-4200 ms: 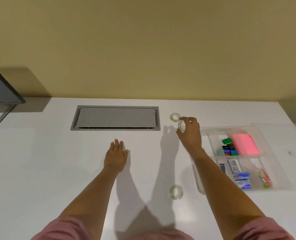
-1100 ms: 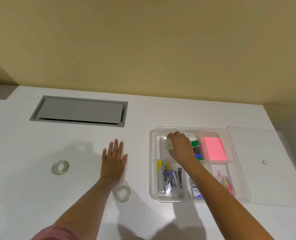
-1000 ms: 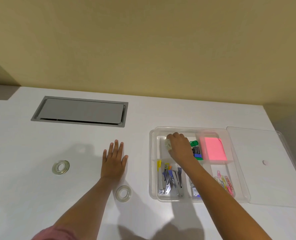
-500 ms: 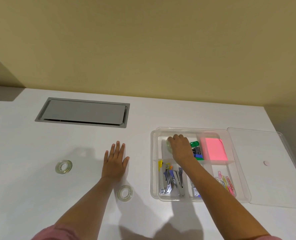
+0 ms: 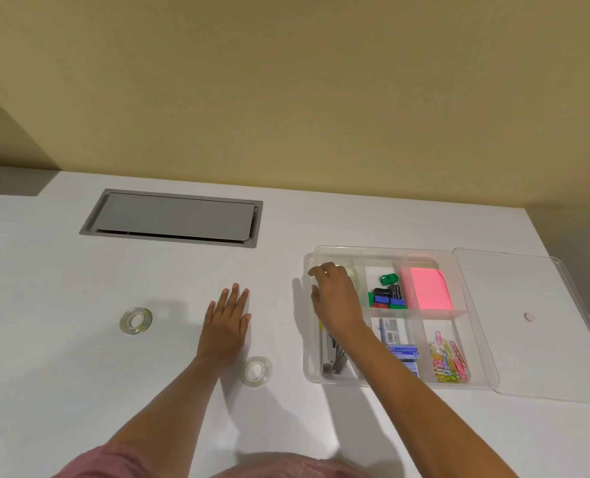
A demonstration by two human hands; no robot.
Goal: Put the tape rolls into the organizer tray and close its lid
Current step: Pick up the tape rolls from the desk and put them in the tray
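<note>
The right hand (image 5: 335,298) has drawn back toward the tray's (image 5: 480,374) left wall since half a second ago, fingers loosely curled and gripping nothing; the tape roll (image 5: 354,276) it carried now lies in the far-left compartment, just beyond its knuckles; the left hand (image 5: 225,324) stays flat and open on the table (image 5: 62,391), one roll (image 5: 136,321) well to its left, another (image 5: 256,370) just beside its wrist; the lid (image 5: 542,326) lies open, right of the tray.

Left of the organizer tray (image 5: 478,339), open tabletop (image 5: 62,374) is lying clear around two tape rolls (image 5: 135,321) (image 5: 256,371); the left hand (image 5: 225,326) is resting flat between them, blocking that stretch.
</note>
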